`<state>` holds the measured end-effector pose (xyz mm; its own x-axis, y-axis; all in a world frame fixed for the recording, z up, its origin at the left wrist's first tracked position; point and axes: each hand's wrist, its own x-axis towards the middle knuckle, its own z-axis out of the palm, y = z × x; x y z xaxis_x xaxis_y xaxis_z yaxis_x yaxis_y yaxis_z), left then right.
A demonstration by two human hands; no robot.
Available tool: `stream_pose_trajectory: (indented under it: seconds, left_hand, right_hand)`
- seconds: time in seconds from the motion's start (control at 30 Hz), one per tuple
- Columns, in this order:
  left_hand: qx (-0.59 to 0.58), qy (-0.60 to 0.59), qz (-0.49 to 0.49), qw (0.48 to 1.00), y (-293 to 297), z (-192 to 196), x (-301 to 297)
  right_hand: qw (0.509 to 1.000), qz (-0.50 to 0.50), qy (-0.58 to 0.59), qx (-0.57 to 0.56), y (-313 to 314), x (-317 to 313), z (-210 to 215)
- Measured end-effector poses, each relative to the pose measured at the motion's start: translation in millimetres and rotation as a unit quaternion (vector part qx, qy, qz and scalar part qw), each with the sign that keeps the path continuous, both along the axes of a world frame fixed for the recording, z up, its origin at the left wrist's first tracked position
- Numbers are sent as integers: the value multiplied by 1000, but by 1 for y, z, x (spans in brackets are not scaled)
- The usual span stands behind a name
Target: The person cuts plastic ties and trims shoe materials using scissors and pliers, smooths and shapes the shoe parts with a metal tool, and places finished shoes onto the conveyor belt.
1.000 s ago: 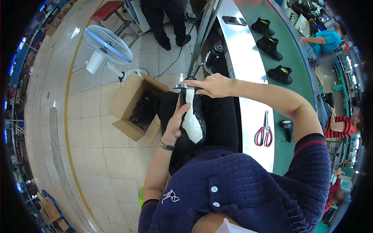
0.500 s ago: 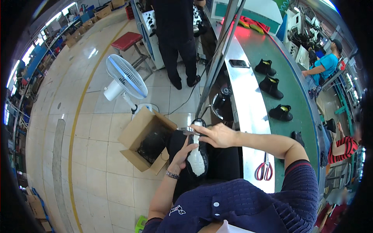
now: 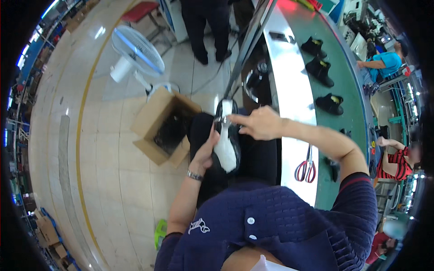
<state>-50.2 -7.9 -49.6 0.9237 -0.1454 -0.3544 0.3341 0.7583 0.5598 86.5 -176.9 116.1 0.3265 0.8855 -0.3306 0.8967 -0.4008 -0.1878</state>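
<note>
A black shoe (image 3: 227, 151) lies sole up over my lap, its bottom mostly white with dark edges. My left hand (image 3: 207, 150) is closed around its left side, with the fingers partly hidden. On the narrow middle of the sole is a small shiny metal tool (image 3: 222, 120), too blurred to name its kind. My right hand (image 3: 264, 123) reaches across from the right with its index finger extended onto that tool and the other fingers curled.
An open carton (image 3: 148, 124) with dark contents stands left of my knees, near a fan (image 3: 138, 49). Red-handled scissors (image 3: 308, 161) and a phone (image 3: 278, 36) lie on the metal ledge (image 3: 294, 90). Black boots (image 3: 330, 104) stand on the green belt (image 3: 350, 101). A person (image 3: 206, 25) stands ahead.
The whole view has shifted, so the shoe and hands appear higher up. My right hand and the metal tool stay at the sole's narrow middle, and my left hand keeps hold of the shoe.
</note>
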Motion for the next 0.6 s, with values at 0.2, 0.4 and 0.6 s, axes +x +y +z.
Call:
stream_pose_trajectory:
  seconds: [0.2,0.4,0.6]
  left_hand:
    - [-155,41,-20,987,-21,17,-11]
    - [-135,64,89,985,-35,30,-22]
    - [-115,25,94,989,-34,39,-23]
  right_hand:
    - [989,51,119,-77,-14,-20,21]
    - [988,64,-27,-134,-2,-56,19]
    - [996,56,69,-34,-15,-37,3]
